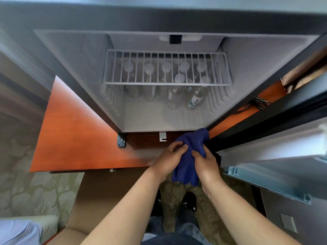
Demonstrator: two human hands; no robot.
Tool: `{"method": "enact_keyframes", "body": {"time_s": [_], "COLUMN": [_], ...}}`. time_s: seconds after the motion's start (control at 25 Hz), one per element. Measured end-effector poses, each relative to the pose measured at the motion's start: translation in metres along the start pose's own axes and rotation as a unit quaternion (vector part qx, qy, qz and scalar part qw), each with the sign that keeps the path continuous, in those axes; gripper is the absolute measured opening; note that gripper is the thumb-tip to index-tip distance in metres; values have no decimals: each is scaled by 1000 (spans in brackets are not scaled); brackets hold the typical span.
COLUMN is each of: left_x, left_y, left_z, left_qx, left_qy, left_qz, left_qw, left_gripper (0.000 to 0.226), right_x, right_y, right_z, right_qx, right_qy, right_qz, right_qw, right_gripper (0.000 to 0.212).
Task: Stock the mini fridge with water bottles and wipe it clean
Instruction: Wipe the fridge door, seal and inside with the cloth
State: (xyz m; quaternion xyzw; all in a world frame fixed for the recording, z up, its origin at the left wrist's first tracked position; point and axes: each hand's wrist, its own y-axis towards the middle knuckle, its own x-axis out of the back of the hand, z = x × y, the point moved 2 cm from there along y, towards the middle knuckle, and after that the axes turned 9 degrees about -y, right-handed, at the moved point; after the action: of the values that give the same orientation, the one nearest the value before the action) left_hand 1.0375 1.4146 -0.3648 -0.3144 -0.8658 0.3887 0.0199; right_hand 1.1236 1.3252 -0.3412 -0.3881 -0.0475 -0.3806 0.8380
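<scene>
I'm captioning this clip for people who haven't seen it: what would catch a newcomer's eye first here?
First, the bright blue cloth, gripped by both the left hand and the right hand just in front of the open mini fridge. Next, the water bottles standing at the back of the fridge floor, under the white wire shelf. The orange-red wooden counter under the fridge also stands out.
</scene>
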Motion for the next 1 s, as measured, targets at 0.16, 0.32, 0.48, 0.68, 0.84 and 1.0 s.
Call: {"method": "enact_keyframes", "body": {"time_s": [0.16, 0.32, 0.48, 0.68, 0.84, 1.0], "left_x": [-10, -22, -46, -85, -93, -58], "left_y": [-41, -114, -175, -188, -173, -176], "left_z": [-38, -111, -181, -218, -227, -221], "left_qx": [-87, -263, -405, -420, -403, -418], "left_qy": [-23, 22, 62, 101, 81, 35], "left_qz": [19, 34, 48, 47, 25, -4], "left_qw": [996, 964, 911, 901, 911, 908], "left_gripper": [27, 46, 36, 28, 22, 22], "right_x": [12, 47, 75, 107, 110, 79], "right_y": [-43, -106, -158, -157, -137, -143], "right_z": [33, 98, 156, 188, 205, 212], "right_qx": [102, 268, 389, 404, 377, 394], "right_qy": [52, 70, 110, 150, 132, 123], "right_qz": [-20, -54, -103, -141, -129, -71], "right_qw": [993, 959, 909, 891, 908, 908], "right_gripper": [41, 33, 32, 33, 28, 22]}}
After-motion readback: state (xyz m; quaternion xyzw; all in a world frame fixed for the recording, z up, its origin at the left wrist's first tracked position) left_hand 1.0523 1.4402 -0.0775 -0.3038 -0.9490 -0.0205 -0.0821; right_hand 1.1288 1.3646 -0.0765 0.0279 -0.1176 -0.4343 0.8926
